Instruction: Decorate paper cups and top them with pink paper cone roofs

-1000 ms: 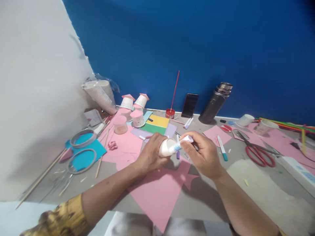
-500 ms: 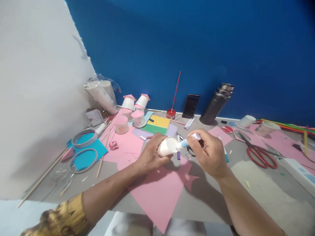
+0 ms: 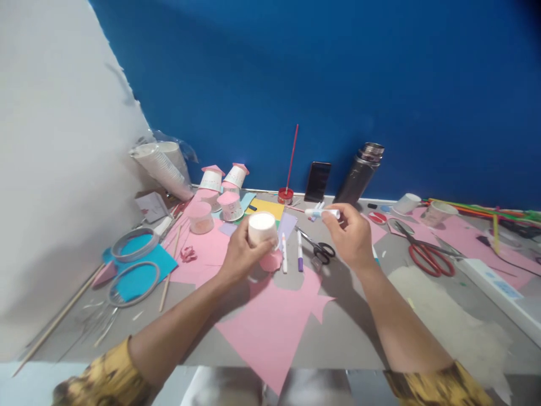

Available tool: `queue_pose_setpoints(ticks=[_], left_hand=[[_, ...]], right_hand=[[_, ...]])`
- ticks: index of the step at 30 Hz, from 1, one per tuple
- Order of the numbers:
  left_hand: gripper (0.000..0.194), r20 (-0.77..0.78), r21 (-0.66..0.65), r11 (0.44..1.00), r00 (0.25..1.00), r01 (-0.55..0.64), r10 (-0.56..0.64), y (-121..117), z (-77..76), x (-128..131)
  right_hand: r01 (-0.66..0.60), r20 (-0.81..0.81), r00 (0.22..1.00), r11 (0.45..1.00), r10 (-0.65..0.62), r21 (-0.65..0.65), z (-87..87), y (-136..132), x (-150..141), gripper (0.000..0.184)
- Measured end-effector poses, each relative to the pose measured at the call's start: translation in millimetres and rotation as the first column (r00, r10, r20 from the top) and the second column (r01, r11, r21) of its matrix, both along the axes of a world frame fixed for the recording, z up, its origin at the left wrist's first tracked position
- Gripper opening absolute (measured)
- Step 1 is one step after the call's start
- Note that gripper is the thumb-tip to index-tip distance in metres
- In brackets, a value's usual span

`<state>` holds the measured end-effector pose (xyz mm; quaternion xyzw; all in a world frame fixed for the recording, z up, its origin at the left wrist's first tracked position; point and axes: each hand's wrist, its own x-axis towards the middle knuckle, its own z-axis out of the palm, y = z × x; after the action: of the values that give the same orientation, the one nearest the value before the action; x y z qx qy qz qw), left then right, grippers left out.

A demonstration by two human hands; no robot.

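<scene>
My left hand [image 3: 242, 255] is closed round a white paper cup [image 3: 262, 228], held bottom-up above the table. A pink paper circle [image 3: 271, 261] lies just below it. My right hand [image 3: 351, 235] pinches a small white glue tube [image 3: 322, 213], lifted clear of the cup to its right. Below both hands lies a large pink paper sheet [image 3: 270, 327]. Two markers [image 3: 300, 252] and small black scissors [image 3: 320, 248] lie between my hands.
Pink-topped paper cups [image 3: 230, 204] and a cup stack [image 3: 163, 163] stand back left. Tape rings [image 3: 134, 242] rest on blue paper. A red pot with a stick [image 3: 285, 195], a phone [image 3: 318, 181] and a flask [image 3: 359, 172] line the blue wall. Red scissors [image 3: 425, 256] lie right.
My right hand has pulled the glue tube away from the cup, up and to the right. My left hand has turned the cup from lying sideways to bottom-up. The view shifted slightly.
</scene>
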<state>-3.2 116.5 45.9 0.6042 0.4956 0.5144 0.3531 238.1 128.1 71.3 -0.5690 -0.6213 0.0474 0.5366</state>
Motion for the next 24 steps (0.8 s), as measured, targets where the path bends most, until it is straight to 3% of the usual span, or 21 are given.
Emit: queue_pose_setpoints(ticks=[3,6,7,9,13,18,20,24], left_hand=[[0.053,0.175,-0.090,0.995,0.982,-0.051,0.066,7.7,1.5,-3.9],[0.055,0.240,-0.116,0.992,0.968,-0.045,0.072,10.8,-0.5,-4.4],[0.055,0.239,-0.114,0.992,0.968,-0.045,0.071,10.9,-0.9,-4.3],[0.054,0.217,-0.109,0.993,0.974,-0.046,0.069,10.6,-1.3,-4.2],[0.051,0.163,-0.079,0.995,0.984,-0.054,0.067,13.2,-3.9,-5.6],[0.051,0.163,-0.044,0.996,0.983,-0.077,0.083,23.5,-14.7,-10.3],[0.051,0.186,-0.040,0.995,0.978,-0.092,0.098,26.0,-16.5,-11.7],[0.049,0.183,-0.039,0.990,0.973,-0.133,0.138,26.5,-14.4,-12.0]], right_hand=[[-0.026,0.052,0.998,0.983,0.036,-0.180,-11.3,16.1,15.5,0.025],[-0.165,0.085,0.970,0.877,0.226,-0.451,-25.5,28.2,28.1,0.025],[-0.196,0.078,0.961,0.851,0.266,-0.487,-29.8,31.6,31.2,0.023],[-0.212,0.068,0.957,0.837,0.283,-0.504,-36.8,37.6,35.6,0.025],[-0.132,0.078,0.978,0.860,0.195,-0.493,-48.6,49.2,38.6,0.031],[-0.027,0.157,0.978,0.835,0.135,-0.549,-63.1,58.9,39.3,0.019],[0.003,0.207,0.970,0.839,0.130,-0.544,-62.6,56.7,36.1,0.015],[0.014,0.304,0.944,0.903,0.130,-0.430,-50.6,36.5,6.4,0.019]])
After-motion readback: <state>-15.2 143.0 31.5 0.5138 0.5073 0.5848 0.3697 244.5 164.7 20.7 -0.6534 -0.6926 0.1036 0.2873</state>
